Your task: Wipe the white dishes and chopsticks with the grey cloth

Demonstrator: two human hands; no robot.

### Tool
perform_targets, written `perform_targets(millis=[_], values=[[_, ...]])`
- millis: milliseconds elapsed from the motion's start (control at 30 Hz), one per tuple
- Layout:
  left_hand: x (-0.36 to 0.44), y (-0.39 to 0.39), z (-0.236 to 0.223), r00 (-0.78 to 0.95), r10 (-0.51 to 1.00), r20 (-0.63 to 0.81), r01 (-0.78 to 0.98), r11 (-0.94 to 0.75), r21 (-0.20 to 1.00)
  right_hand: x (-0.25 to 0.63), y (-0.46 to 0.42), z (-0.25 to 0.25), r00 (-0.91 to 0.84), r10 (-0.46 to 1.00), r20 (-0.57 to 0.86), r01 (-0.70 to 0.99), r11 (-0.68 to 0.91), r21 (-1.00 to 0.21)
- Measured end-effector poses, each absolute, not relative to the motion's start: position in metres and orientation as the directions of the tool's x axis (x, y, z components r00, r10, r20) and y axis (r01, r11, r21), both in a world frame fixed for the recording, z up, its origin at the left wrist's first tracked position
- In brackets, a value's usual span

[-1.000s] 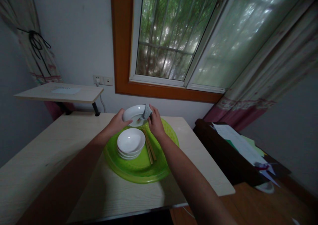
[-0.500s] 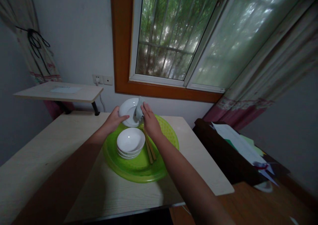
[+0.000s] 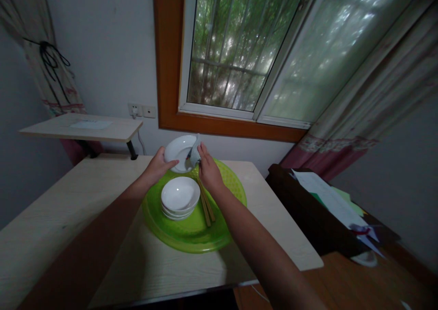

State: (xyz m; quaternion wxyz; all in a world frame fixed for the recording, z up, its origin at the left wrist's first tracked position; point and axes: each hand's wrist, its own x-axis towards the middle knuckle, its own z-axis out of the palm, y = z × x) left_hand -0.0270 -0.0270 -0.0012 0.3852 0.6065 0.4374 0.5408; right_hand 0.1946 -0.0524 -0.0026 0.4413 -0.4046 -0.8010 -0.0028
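My left hand [image 3: 159, 166] grips the left rim of a white plate [image 3: 176, 149], its thumb lying over the front edge. The plate is held tilted above the far part of a round green tray [image 3: 178, 246]. At the plate's right side, my right hand [image 3: 209, 168] presses a light grey cloth [image 3: 195, 154] against it, with the fingers partly hiding the cloth. Nearer to me on the tray stands a short stack of white bowls [image 3: 180, 195]. Wooden chopsticks [image 3: 206, 205] lie just right of the bowls, below my right hand.
The tray rests on a pale wooden table [image 3: 85, 182]. A small raised shelf [image 3: 82, 127] stands at its back left. Behind are a wall socket [image 3: 142, 111] and a barred window [image 3: 239, 50]. Papers [image 3: 328, 200] lie on a dark piece of furniture to the right.
The cloth and my right hand have shifted slightly to the right along the plate. The plate's tilt has changed a little; my left hand keeps its hold. Bowls and chopsticks stay put.
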Motion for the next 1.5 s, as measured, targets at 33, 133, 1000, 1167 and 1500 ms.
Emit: perform_targets(millis=[33, 133, 1000, 1167, 1500], values=[[-0.027, -0.027, -0.001, 0.038, 0.944, 0.328, 0.172, -0.330, 0.928, 0.193, -0.055, 0.001, -0.312, 0.625, 0.716, 0.658, 0.686, -0.312], [-0.025, -0.030, 0.000, 0.059, 0.929, 0.365, 0.276, -0.367, 0.888, 0.187, -0.063, 0.010, -0.419, 0.560, 0.715, 0.654, 0.732, -0.190], [-0.028, -0.034, 0.005, 0.057, 0.933, 0.355, 0.194, -0.360, 0.913, 0.213, -0.033, -0.019, 0.093, 0.872, 0.480, 0.614, 0.329, -0.717], [-0.028, -0.030, 0.001, 0.054, 0.935, 0.350, 0.142, -0.354, 0.924, 0.207, -0.037, -0.015, 0.075, 0.858, 0.509, 0.610, 0.364, -0.704], [-0.025, -0.030, -0.002, 0.095, 0.950, 0.299, -0.196, -0.276, 0.941, 0.202, -0.044, -0.006, -0.272, 0.613, 0.742, 0.618, 0.702, -0.354]])
